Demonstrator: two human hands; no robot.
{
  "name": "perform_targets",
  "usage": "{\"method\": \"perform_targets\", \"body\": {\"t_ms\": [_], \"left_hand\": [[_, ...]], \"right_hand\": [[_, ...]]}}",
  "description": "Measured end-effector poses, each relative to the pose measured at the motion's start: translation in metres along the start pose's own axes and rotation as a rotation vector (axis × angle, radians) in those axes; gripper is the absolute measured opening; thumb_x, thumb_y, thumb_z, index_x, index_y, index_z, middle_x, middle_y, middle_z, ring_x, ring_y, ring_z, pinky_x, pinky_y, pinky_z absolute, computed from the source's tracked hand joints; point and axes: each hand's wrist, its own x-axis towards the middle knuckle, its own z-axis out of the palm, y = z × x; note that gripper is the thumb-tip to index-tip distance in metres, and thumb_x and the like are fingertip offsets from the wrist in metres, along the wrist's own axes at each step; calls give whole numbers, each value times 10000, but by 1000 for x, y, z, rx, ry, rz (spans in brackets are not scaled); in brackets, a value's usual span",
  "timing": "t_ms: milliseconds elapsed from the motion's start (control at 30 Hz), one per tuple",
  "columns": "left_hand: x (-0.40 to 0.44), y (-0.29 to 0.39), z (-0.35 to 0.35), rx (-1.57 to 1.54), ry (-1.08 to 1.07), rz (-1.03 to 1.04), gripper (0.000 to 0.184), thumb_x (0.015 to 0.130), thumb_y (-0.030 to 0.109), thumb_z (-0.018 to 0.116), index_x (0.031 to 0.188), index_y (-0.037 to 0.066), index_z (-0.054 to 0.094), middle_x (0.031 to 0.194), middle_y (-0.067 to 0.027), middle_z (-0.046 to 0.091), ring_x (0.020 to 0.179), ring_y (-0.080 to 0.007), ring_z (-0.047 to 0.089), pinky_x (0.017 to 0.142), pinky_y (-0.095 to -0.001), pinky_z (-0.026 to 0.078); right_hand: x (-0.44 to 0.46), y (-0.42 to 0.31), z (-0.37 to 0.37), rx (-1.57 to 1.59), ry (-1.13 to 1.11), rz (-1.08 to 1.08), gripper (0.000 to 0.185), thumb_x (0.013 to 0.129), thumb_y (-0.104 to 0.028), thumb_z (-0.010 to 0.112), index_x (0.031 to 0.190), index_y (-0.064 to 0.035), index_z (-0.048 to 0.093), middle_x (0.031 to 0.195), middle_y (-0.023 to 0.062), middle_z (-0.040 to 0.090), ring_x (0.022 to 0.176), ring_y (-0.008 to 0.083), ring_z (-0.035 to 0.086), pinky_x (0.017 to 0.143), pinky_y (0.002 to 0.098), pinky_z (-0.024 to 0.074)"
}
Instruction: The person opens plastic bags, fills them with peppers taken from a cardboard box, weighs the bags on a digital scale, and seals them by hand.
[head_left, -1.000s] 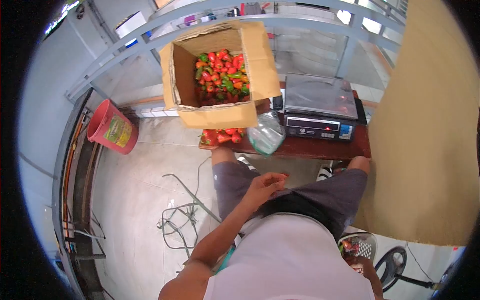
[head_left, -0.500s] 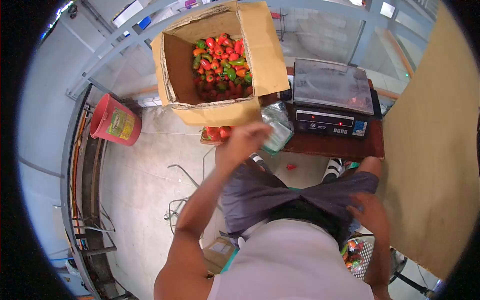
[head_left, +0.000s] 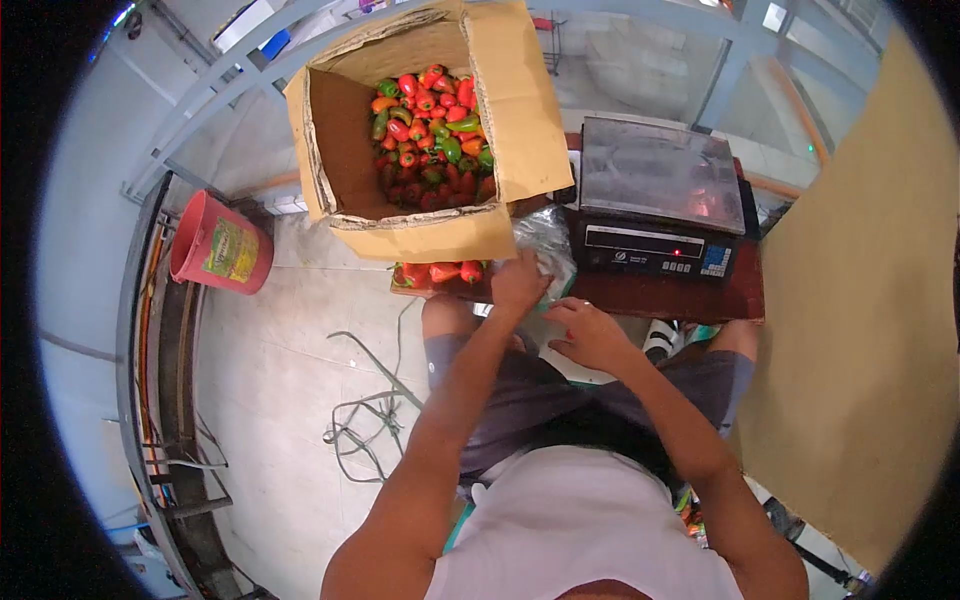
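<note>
Left hand (head_left: 520, 283) and right hand (head_left: 597, 338) have converged at the plastic bag (head_left: 550, 238), on the tabletop (head_left: 700, 294) beside the scale (head_left: 655, 190) — left fingers touching, grip indeterminable; right fingers parted — permitting 2-handed handling.

Single view, head-worn, looking forward and steeply down. Very wide lens: straight edges bow, corners go black. Nearest, bottom centre: wearer's white sleeveless cloth top (head_left: 590, 520), seen from above. Left hand (head_left: 520, 285) and right hand (head_left: 592, 338) near mid-frame, at arm's reach. Farther, upper centre: open brown cardboard box (head_left: 525, 110), lens looking down into it. Beyond, top edge: pale blue-grey railing (head_left: 735, 60). Tall flat tan panel (head_left: 850, 350) bounds right side.
</note>
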Motion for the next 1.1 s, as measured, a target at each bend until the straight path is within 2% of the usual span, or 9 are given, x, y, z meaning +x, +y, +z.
{"method": "perform_targets", "body": {"t_ms": [167, 300, 467, 567, 667, 833, 933, 1067, 1100], "left_hand": [[7, -12, 10, -66, 73, 97, 244, 944, 314, 572, 975, 81, 641, 853, -210, 677, 841, -410, 685, 700, -529, 543], [-11, 17, -23, -288, 139, 87, 173, 917, 190, 600, 963, 30, 647, 965, -199, 651, 873, -398, 658, 758, -468, 517], [-61, 75, -84, -720, 141, 301, 117, 947, 101, 592, 1010, 23, 652, 920, -128, 647, 868, -272, 645, 776, -385, 508], [-85, 95, -129, -1129, 132, 183, 141, 1000, 129, 554, 1035, 22, 640, 965, -64, 655, 883, -185, 624, 785, -345, 500], [-87, 92, -163, -1590, 18, 10, 171, 1021, 171, 567, 1032, 10, 625, 939, -40, 651, 860, -130, 602, 816, -293, 474], [-94, 75, -176, -1772, -72, -59, 239, 1026, 261, 534, 1093, 34, 570, 969, -94, 681, 865, -181, 650, 819, -324, 514], [-102, 67, -160, -1795, -112, -102, 222, 1024, 244, 534, 1090, 35, 566, 959, -96, 682, 848, -181, 653, 801, -320, 518], [-114, 57, -134, -1713, -209, -217, 187, 1024, 213, 531, 1085, 42, 575, 961, -75, 672, 831, -169, 643, 769, -298, 522], [-116, 52, -124, -1695, -210, -247, 192, 1023, 209, 537, 1102, 40, 579, 964, -68, 669, 832, -166, 639, 765, -290, 520]], "right_hand": [[24, -4, 24, -209, -20, 88, 666, 742, -235, 799, 1342, -104, 540, 1433, 207, 452, 1291, 411, 491, 1042, 533, 432], [37, 6, 48, -485, 26, 181, 578, 835, -364, 725, 1316, -77, 584, 1514, 258, 345, 1359, 452, 416, 1069, 568, 408], [58, 51, 88, 114, 50, 434, 662, 812, -324, 743, 1385, -72, 528, 1479, 244, 424, 1367, 437, 412, 1105, 554, 371], [55, 58, 96, 128, 6, 293, 702, 789, -297, 772, 1403, -83, 509, 1412, 229, 508, 1308, 414, 482, 1087, 526, 395], [34, -2, 13, 10, -129, 138, 776, 757, -360, 813, 1415, -101, 493, 1326, 219, 574, 1231, 396, 546, 1054, 480, 428], [-22, -2, -45, 63, -3, -126, 935, 707, -519, 843, 1440, -84, 457, 1362, 208, 563, 1266, 375, 533, 1069, 467, 429], [-60, -10, -62, 1261, 177, -33, 1023, 706, -627, 793, 1484, -95, 395, 1452, 199, 501, 1326, 350, 498, 1112, 456, 409], [-59, -43, -95, 2017, 228, -219, 1158, 767, -690, 707, 1575, -74, 151, 1486, 227, 452, 1388, 309, 438, 1125, 472, 407], [-62, -43, -100, 2101, 308, -52, 905, 862, -541, 716, 1527, -63, 332, 1369, 218, 569, 1264, 265, 563, 1045, 451, 490]]}}
